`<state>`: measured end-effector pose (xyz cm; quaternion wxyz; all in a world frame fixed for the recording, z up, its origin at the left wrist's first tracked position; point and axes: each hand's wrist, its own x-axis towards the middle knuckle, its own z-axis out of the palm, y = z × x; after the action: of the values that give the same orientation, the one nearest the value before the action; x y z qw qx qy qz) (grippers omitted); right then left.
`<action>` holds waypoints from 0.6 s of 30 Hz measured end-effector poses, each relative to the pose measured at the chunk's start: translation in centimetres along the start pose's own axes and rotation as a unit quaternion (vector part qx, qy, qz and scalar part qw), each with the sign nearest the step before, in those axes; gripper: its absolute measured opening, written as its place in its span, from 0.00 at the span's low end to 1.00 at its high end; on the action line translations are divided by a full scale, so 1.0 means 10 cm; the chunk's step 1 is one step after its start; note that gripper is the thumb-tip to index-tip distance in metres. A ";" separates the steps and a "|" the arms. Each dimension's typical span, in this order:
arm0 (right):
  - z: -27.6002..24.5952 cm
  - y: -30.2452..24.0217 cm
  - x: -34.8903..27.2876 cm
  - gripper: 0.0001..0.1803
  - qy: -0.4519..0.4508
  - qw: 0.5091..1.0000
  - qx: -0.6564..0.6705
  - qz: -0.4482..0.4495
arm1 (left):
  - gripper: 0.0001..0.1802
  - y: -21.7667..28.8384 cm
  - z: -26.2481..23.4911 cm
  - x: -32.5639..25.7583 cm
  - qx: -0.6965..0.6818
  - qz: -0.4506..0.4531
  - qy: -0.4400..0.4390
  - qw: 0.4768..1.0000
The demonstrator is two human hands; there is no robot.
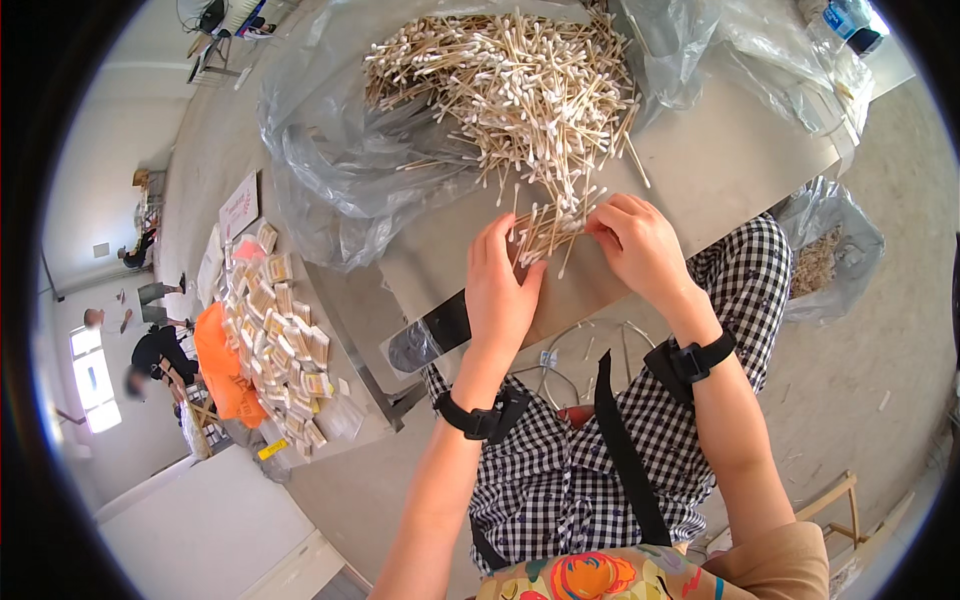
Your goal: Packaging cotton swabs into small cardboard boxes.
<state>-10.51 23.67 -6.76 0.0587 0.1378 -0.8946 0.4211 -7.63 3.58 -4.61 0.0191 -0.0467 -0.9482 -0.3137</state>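
A big heap of cotton swabs [540,90], wooden sticks with white tips, lies on the metal tabletop [440,235]. At its near end a small bunch of swabs [545,235] spreads between my hands by the table's front edge. My left hand [500,290] curls round the left side of this bunch, with swabs between thumb and fingers. On the other side my right hand [640,245] is closed in a pinch at the swab ends; its fingertips partly hide what they grip.
Crumpled clear plastic sheeting [330,170] surrounds the heap. To the left, many small packs of swabs [280,340] are piled beside an orange bag [222,365]. A plastic-lined bin [840,250] stands at right, below a water bottle [845,20]. Other people [160,350] are far left.
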 end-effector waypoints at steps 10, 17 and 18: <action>0.11 -0.30 -0.04 0.29 -0.029 0.992 -0.066 -0.105 | 0.39 0.01 -0.01 0.08 -0.003 0.042 -0.025 0.999; 0.11 -0.22 0.03 0.41 -0.029 0.995 -0.060 -0.080 | 0.38 0.02 0.07 0.07 -0.062 0.057 -0.049 0.995; 0.11 -0.21 0.03 0.40 -0.034 0.994 -0.068 -0.079 | 0.38 0.05 0.05 0.04 -0.047 0.062 -0.058 0.995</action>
<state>-10.16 21.53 -5.86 0.0707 0.2179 -0.9090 0.3482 -8.02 4.36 -4.71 -0.0191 -0.1245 -0.9271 -0.3531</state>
